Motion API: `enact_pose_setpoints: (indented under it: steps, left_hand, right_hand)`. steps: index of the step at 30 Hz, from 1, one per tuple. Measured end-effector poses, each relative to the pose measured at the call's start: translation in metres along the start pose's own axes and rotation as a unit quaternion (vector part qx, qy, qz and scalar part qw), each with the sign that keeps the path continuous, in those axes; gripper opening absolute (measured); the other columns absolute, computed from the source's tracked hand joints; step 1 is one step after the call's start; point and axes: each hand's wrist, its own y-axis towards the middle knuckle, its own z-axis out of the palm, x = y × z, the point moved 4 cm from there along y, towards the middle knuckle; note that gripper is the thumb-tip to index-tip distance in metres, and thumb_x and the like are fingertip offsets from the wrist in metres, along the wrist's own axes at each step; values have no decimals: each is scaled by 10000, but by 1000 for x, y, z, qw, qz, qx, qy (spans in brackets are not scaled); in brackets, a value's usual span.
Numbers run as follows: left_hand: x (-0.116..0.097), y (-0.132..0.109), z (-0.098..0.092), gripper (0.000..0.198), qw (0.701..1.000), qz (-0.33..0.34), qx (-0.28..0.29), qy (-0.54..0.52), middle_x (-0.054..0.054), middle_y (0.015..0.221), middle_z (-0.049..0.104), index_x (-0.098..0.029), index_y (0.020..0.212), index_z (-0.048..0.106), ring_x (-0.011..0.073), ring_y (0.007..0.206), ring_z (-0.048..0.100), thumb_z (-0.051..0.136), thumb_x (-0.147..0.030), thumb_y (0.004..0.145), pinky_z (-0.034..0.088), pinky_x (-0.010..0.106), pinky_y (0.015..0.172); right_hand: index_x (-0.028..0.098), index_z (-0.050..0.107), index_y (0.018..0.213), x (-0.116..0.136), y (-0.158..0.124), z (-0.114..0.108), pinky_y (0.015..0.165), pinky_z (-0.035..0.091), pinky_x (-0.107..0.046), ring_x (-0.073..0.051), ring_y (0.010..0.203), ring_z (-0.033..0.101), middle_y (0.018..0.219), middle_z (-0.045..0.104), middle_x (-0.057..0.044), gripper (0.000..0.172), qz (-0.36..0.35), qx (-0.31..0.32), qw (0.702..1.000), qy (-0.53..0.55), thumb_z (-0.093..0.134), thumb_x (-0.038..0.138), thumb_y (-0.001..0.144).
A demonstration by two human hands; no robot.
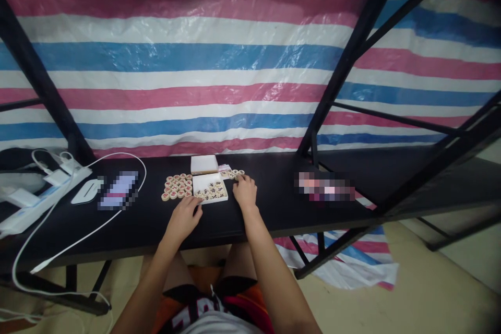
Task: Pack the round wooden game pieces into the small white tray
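Note:
A white open box (201, 182) stands on the black table with several round xiangqi pieces (211, 192) with dark characters inside. My left hand (185, 216) is at the box's near left corner, thumb apart from the fingers. Left of the box, pieces with red characters (178, 186) sit in neat rows. My right hand (246, 193) is just right of the box, its fingers curled down by a few loose pieces (235, 173); the fingertips and anything under them are hidden. Behind the open box lies a white box lid (204, 164).
A white power strip (43, 201) with plugs and a white cable (80, 237) takes up the table's left side. A blurred-out phone-like item (118, 190) lies near a white flat device (85, 191). Black metal posts (332, 83) frame the table before a striped plastic sheet (195, 57).

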Motion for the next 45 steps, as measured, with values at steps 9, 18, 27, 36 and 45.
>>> enact_pose_setpoints:
  steps: [9, 18, 27, 36, 45]
  left_hand:
    - [0, 0, 0, 197, 1000, 1, -7, -4, 60, 971, 632, -192, 972, 607, 209, 949, 572, 439, -183, 868, 476, 346, 849]
    - [0, 1, -1, 194, 1000, 13, -5, -14, 56, 941, 623, -194, 968, 597, 205, 924, 568, 444, -171, 852, 479, 341, 821]
    - [-1, 2, -1, 197, 1000, 11, 1, -27, 54, 939, 622, -196, 964, 600, 202, 922, 567, 441, -170, 851, 475, 336, 822]
    - [-1, 1, 0, 204, 1000, 9, 3, -19, 61, 957, 621, -195, 975, 600, 206, 944, 570, 425, -186, 870, 476, 353, 848]
    - [0, 1, -3, 199, 999, -12, 4, -41, 55, 972, 629, -196, 968, 613, 199, 959, 575, 442, -206, 867, 476, 335, 859]
  right_hand:
    - [152, 616, 945, 8, -5, -13, 789, 373, -349, -242, 913, 537, 979, 628, -128, 185, -8, -44, 999, 17, 472, 190, 836]
    - [191, 658, 895, 90, -21, -7, 942, 303, -326, -191, 946, 550, 904, 681, -49, 139, -315, 20, 943, 108, 532, 232, 852]
    - [160, 684, 847, 97, -18, -1, 935, 292, -343, -190, 906, 567, 891, 685, -82, 194, -303, 78, 950, 5, 505, 234, 865]
    - [179, 643, 1041, 47, 8, -19, 893, 364, -313, -205, 984, 523, 1079, 616, -96, 265, -240, 9, 970, 35, 426, 213, 894]
    - [226, 540, 1218, 18, 5, 6, 861, 413, -346, -241, 1115, 461, 1275, 504, -103, 382, -163, 69, 984, -2, 452, 186, 849]
